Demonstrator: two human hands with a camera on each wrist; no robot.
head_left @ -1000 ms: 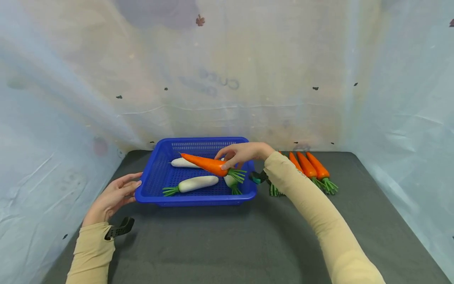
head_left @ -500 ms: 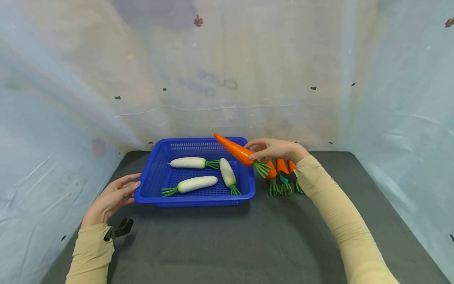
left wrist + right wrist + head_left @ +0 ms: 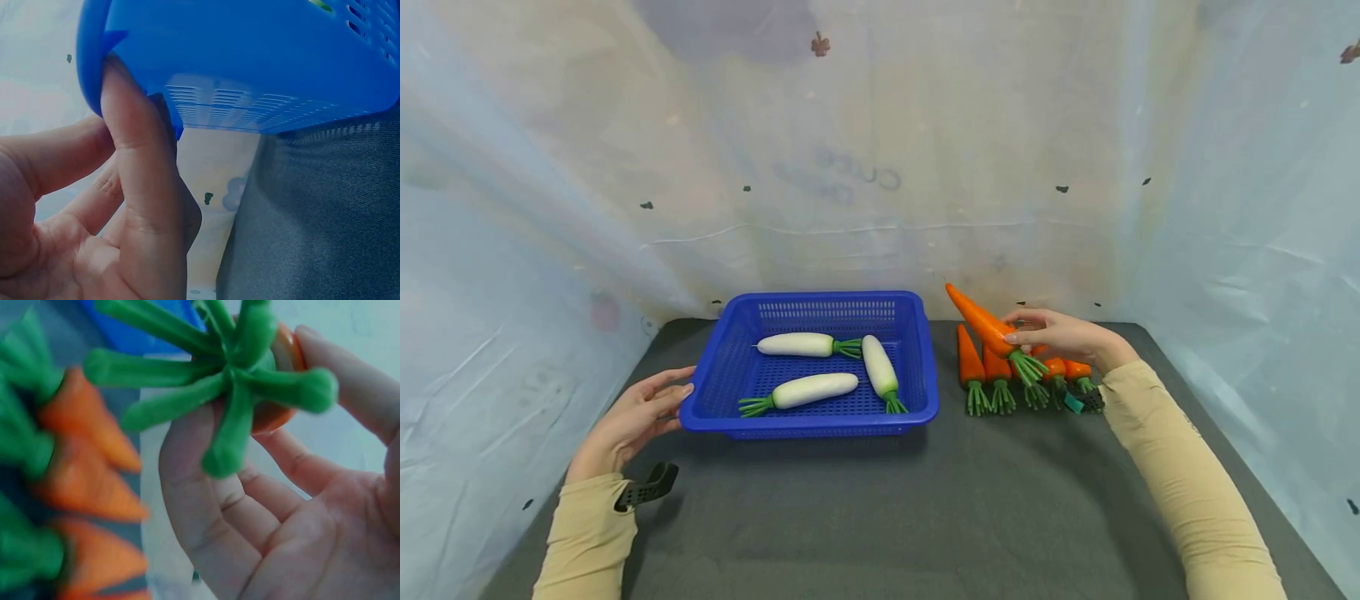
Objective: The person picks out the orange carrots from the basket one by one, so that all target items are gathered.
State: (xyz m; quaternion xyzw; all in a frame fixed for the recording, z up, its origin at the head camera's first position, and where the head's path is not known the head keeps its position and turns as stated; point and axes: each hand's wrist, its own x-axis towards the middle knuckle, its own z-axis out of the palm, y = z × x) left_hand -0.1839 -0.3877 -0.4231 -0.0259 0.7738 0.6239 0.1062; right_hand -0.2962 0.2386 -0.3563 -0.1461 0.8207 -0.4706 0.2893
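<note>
In the head view my right hand [image 3: 1063,336] pinches an orange carrot [image 3: 979,318] near its green stalks. The carrot is held above the row of other carrots [image 3: 970,362], its tip pointing up and to the left. Looking at the same carrot from its stalk end, the right wrist view shows the stalks [image 3: 231,369] between thumb and fingers. My left hand [image 3: 636,421] grips the left rim of a blue plastic basket [image 3: 820,425]. Three white radishes with green stalks lie inside: one at the back [image 3: 797,344], one in front [image 3: 815,390], one at the right [image 3: 880,364].
Several carrots lie side by side on the dark grey table [image 3: 865,517], right of the basket, partly hidden by the right hand and the held carrot. A pale plastic sheet [image 3: 1015,125] forms walls behind and on both sides.
My right hand has carried the carrot from over the basket to the right, above the other carrots. The left hand and the basket stay in place.
</note>
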